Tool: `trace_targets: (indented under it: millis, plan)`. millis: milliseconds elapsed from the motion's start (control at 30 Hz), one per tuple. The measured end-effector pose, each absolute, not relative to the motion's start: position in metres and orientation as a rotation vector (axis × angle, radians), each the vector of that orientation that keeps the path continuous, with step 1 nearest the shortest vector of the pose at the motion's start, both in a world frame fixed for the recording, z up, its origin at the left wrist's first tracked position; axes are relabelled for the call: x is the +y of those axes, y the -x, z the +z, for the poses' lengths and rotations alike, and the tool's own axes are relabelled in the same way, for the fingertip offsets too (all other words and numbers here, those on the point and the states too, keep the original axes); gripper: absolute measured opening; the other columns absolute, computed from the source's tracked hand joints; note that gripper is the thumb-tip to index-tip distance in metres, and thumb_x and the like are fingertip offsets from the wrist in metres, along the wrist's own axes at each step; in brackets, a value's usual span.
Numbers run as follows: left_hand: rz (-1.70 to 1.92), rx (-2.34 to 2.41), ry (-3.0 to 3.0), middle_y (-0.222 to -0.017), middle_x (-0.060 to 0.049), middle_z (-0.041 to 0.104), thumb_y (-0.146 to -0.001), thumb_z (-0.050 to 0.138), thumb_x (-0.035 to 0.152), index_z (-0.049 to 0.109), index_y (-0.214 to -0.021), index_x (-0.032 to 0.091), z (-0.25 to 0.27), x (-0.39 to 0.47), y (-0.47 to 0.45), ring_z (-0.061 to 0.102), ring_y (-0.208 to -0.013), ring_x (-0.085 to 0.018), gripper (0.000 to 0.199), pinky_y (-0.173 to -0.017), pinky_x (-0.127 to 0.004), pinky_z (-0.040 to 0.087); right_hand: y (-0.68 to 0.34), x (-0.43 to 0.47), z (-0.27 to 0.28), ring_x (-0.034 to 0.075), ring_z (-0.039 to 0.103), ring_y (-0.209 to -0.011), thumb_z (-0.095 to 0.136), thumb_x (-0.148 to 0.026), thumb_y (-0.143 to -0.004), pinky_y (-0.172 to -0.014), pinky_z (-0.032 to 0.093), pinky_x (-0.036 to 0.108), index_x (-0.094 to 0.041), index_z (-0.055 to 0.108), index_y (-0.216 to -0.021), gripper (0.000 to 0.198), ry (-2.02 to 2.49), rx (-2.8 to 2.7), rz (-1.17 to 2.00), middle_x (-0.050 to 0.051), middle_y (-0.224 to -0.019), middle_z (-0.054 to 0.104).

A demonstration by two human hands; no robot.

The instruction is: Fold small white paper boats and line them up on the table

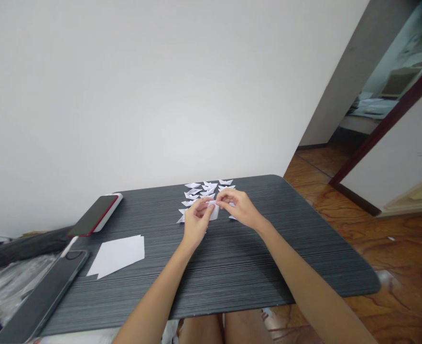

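Observation:
Between my two hands is a small folded piece of white paper (214,212), held above the dark table. My left hand (197,216) pinches its left side between thumb and fingers. At its upper right edge, my right hand (238,205) pinches it too. Several white folded paper boats (208,192) stand in rows just beyond my hands. Part of these rows is hidden behind my fingers.
A small stack of white paper sheets (120,255) lies at the left on the dark table (239,282). Left of it are a phone (46,296) and a red-edged device (95,216) on a white block. A white wall (182,95) rises behind the table.

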State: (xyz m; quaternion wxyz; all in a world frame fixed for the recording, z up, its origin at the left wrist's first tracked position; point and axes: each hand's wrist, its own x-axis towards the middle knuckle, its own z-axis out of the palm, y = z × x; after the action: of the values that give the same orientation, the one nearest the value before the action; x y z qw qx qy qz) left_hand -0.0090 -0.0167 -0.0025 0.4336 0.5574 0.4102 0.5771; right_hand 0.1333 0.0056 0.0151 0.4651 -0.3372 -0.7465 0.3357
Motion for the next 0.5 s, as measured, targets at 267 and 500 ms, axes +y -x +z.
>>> trace_targets:
  millis: [267,500]
  plan:
    - [1.562,1.165,-1.501,-0.083,-0.006,0.067,-0.068,0.058,0.030,0.065,-0.082,0.015,-0.0066,-0.0174,0.0091,0.062,-0.075,-0.018,0.021,-0.073,-0.028,0.049,-0.1318,0.0004,0.0203,0.013,0.052,-0.071,0.049,-0.024,-0.077,-0.066,0.043,0.025,-0.017,0.055,-0.075,0.009,0.810,-1.925,0.672,0.004,-0.078,0.056]
    - [1.571,1.182,-1.629,-0.084,-0.005,0.068,-0.070,0.056,0.028,0.067,-0.081,0.018,-0.0023,-0.0196,0.0110,0.062,-0.077,-0.018,0.018,-0.074,-0.028,0.047,-0.1323,-0.0009,0.0209,0.013,0.052,-0.069,0.048,-0.023,-0.077,-0.065,0.042,0.025,-0.017,0.055,-0.075,0.010,0.816,-1.956,0.611,0.004,-0.077,0.057]
